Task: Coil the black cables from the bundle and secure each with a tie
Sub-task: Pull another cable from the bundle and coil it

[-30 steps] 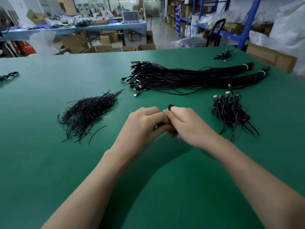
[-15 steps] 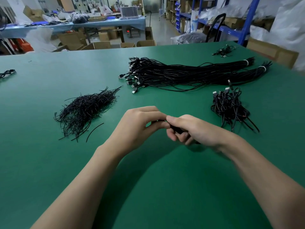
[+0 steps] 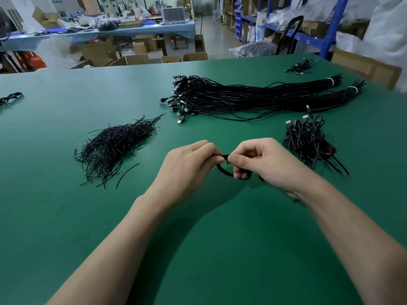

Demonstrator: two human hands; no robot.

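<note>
- Bright, even light from above; the green table (image 3: 66,216) looks evenly lit and matte.
- Soft shadows lie under both forearms and just below the left hand (image 3: 187,166) and right hand (image 3: 271,164).
- The hands and the cable (image 3: 222,172) between them are sharp.
- The white bags (image 3: 387,36) far up-right of the right hand are smeared.
- The table's far edge bows from the wide lens.

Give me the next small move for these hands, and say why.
Probably twist the tie shut at the top of the coiled cable: left hand and right hand both pinch there, loop hanging below; the tie itself is hidden.
</note>
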